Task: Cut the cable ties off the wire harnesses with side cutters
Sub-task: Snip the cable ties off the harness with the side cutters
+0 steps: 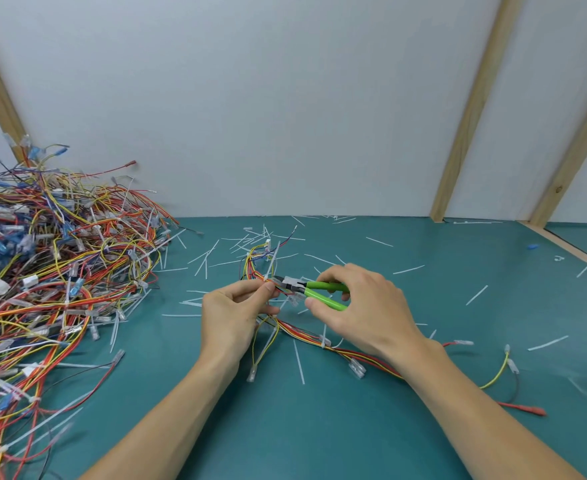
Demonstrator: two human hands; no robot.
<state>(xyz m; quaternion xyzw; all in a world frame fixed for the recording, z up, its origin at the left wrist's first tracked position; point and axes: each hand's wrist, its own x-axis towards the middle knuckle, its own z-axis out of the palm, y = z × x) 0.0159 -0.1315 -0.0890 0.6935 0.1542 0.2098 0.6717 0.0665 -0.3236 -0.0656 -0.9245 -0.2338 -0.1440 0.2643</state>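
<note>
The left hand (231, 315) pinches a harness (305, 336) at mid-table (319, 427), just beside a white tie (270, 270) that sticks up from the wires. The right hand (364, 310) grips the cutters (314, 292) by their green handles (tips pointing left, at the pinched spot). Cut ties (299, 363) litter the table. A pile (49, 258) of harnesses lies at left.

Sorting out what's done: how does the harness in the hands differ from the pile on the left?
The harness is one bundle spread flat on the mat; the pile is many, tangled and heaped. The harness is pinched by the left hand at the cutters; the pile lies untouched. Both have red and yellow wires with white ties.
</note>
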